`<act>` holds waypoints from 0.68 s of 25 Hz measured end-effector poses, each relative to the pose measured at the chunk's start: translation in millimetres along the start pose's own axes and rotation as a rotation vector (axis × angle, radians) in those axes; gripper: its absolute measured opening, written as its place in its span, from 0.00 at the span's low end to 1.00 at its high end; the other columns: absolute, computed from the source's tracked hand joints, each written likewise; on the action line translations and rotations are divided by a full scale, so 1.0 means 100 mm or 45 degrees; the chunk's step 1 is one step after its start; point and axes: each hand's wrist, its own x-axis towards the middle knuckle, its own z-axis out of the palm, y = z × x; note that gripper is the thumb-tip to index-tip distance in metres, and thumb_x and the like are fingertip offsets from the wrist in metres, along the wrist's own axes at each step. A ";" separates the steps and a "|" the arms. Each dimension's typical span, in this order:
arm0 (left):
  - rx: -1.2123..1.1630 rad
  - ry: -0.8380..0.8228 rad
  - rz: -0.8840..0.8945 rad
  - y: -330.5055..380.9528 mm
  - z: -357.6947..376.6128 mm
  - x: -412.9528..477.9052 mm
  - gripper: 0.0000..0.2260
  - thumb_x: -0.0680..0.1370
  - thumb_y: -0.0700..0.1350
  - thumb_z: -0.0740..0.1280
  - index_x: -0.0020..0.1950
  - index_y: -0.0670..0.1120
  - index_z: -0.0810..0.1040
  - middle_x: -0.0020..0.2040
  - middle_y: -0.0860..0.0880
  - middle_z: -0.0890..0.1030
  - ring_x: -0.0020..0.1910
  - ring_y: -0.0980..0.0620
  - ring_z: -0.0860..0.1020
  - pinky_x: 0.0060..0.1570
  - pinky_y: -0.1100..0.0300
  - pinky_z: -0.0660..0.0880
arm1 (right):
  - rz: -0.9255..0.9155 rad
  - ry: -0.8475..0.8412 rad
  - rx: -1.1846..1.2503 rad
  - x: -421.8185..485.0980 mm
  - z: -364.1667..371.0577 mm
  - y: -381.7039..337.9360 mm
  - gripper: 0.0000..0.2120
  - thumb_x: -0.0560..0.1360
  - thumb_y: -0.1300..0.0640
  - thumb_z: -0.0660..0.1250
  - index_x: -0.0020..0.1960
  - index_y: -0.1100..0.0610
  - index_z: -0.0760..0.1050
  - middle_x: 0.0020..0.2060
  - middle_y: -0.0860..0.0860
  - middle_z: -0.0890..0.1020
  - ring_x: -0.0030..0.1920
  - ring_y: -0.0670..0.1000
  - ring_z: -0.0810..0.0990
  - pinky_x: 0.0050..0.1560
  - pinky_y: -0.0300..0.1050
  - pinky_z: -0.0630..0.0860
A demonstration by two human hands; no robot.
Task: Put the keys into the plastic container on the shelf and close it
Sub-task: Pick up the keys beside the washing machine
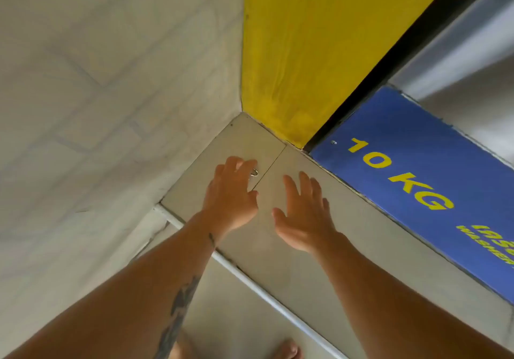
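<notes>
Mid-frame, the left hand (232, 191) is pinching small, light, stiff metal keys (253, 173) by the ring; the right hand (303, 214) is hovering released.

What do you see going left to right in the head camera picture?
White wall → left hand → metal ring → right hand → blue sign reading "10 KG".

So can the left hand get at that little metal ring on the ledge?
Probably yes. The left hand has its fingertips right at the metal ring on the grey ledge, with nothing between them. The right hand hovers open beside it.
</notes>
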 end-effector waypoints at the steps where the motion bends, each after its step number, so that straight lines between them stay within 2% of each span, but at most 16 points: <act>1: 0.111 0.043 0.080 -0.03 0.05 0.08 0.26 0.76 0.47 0.66 0.74 0.54 0.65 0.73 0.50 0.65 0.70 0.46 0.65 0.64 0.53 0.70 | -0.031 0.048 -0.081 0.07 0.09 0.02 0.35 0.79 0.45 0.59 0.80 0.51 0.47 0.80 0.55 0.46 0.79 0.61 0.45 0.75 0.64 0.56; 5: 0.416 0.139 0.267 -0.22 0.24 0.26 0.26 0.76 0.49 0.66 0.74 0.52 0.66 0.73 0.48 0.67 0.70 0.45 0.66 0.63 0.49 0.72 | -0.042 0.154 -0.177 0.16 0.42 0.05 0.37 0.79 0.44 0.57 0.81 0.53 0.43 0.80 0.59 0.42 0.79 0.62 0.41 0.77 0.64 0.49; 9: 0.524 0.240 0.393 -0.41 0.36 0.31 0.17 0.73 0.43 0.71 0.61 0.49 0.76 0.61 0.46 0.75 0.56 0.43 0.74 0.50 0.51 0.75 | -0.048 0.278 -0.212 0.17 0.62 0.09 0.38 0.78 0.42 0.53 0.81 0.56 0.44 0.81 0.61 0.44 0.80 0.63 0.40 0.77 0.65 0.45; 13: 0.468 0.301 0.525 -0.56 0.39 0.36 0.18 0.66 0.31 0.70 0.53 0.44 0.80 0.52 0.44 0.77 0.47 0.42 0.75 0.38 0.52 0.77 | -0.066 0.363 -0.170 0.20 0.75 0.13 0.37 0.77 0.42 0.53 0.81 0.57 0.47 0.81 0.61 0.46 0.80 0.62 0.41 0.77 0.66 0.45; 15: 0.401 0.274 0.528 -0.56 0.35 0.40 0.16 0.67 0.31 0.66 0.51 0.43 0.80 0.51 0.44 0.77 0.47 0.42 0.74 0.34 0.51 0.78 | -0.060 0.351 -0.187 0.23 0.76 0.14 0.37 0.77 0.42 0.52 0.81 0.56 0.46 0.81 0.61 0.44 0.80 0.62 0.39 0.77 0.65 0.43; 17: 0.232 0.259 0.397 -0.50 0.28 0.47 0.15 0.69 0.34 0.61 0.51 0.46 0.79 0.52 0.46 0.76 0.48 0.45 0.75 0.38 0.51 0.78 | -0.052 0.287 -0.185 0.23 0.73 0.12 0.38 0.78 0.42 0.51 0.81 0.55 0.43 0.80 0.61 0.41 0.79 0.61 0.37 0.77 0.64 0.40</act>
